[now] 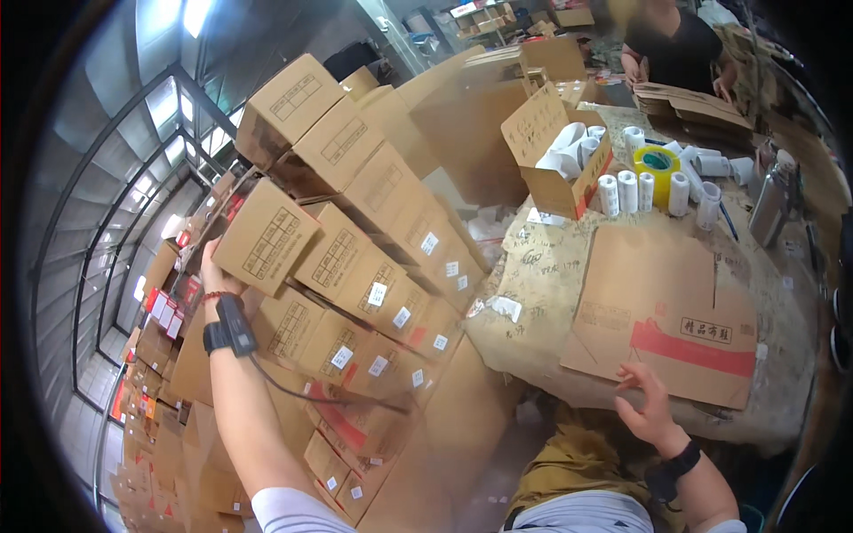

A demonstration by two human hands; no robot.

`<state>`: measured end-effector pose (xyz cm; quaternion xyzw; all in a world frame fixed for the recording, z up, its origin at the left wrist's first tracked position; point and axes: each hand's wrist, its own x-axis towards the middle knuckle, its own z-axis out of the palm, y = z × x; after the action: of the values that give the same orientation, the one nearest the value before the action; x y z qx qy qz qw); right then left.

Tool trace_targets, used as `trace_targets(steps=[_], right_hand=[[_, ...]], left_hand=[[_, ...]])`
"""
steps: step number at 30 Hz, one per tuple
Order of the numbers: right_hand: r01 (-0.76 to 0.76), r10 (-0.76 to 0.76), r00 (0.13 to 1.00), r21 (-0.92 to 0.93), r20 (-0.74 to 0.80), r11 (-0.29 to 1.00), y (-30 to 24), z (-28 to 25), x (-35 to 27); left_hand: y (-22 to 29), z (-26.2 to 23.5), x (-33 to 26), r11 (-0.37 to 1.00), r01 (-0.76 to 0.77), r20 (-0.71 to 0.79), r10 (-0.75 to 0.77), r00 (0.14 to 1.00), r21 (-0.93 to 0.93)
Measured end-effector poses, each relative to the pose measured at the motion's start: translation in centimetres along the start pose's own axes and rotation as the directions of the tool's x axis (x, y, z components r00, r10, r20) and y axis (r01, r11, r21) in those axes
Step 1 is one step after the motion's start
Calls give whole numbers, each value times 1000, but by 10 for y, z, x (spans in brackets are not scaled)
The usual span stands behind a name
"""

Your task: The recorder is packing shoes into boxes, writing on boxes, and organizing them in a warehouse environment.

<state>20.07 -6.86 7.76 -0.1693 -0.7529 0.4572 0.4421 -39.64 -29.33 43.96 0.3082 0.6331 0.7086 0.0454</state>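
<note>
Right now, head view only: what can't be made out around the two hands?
- Left hand: fingers hidden behind the small carton it presses on; grip unclear.
- Right hand: at the edge of the flat cardboard sheet; contact unclear.
- Stacked cartons: lower rows hidden by the left forearm and cut off by the lower edge.
- Open box of white rolls: its depth is hidden by its own walls.

The scribbled-on worktop point(542, 275) carries a flattened carton point(666, 311), an open box point(560, 147) of white rolls, loose rolls point(640, 188) and yellow tape point(656, 162).
</note>
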Motion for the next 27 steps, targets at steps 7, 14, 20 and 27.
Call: trace_targets(steps=[7,14,20,27], right_hand=[[-248,232,965,-142,-121,958,31,-43,-41],[-186,171,978,-139,-117,973,19,-41,-30],[-224,132,961,-407,-242,885,17,-99,-57],[-597,170,787,-664,-593,450,55,-181,-114]], left_hand=[[-45,125,-61,796,-493,0,527,850,352],[-50,112,-23,686,-428,2,528,849,588],[-83,234,-126,142,-679,213,886,411,721],[-275,355,-320,786,-495,739,73,670,371]])
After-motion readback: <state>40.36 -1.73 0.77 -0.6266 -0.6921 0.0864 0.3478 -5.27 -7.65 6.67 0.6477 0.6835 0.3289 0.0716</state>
